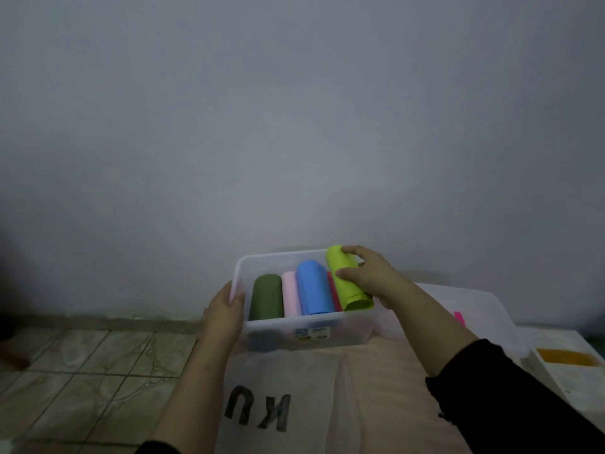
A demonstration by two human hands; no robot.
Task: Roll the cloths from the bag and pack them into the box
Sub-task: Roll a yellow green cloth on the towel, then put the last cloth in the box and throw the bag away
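You are packing a lime-green roll (347, 280) into the clear plastic box (314, 334), the step now in hand. Your right hand (370, 278) is curling its fingers and thumb around the roll's upper half, the grip closed on it, while the roll is sitting tilted at the right end of the box, its top standing above the rim and its lower end down inside. Your left hand (226, 314) is clasping the box's left wall, thumb hooked over the rim, steadying it.

Inside the box, four more rolls are lying side by side: a dark green roll (266, 298) at the left, a pink roll (291, 298) beside it, a blue roll (312, 286) next, and a thin sliver of a red roll (334, 291) wedged between the blue and the lime-green. The row looks nearly full.

The next move likely calls for pressing the lime-green roll down level with its neighbours without letting it unwind, then letting go.

The box is resting on a pale cloth bag (294, 398) printed with dark letters. To the right, a bright pink cloth (459, 317) is peeking out, probably waiting its turn.
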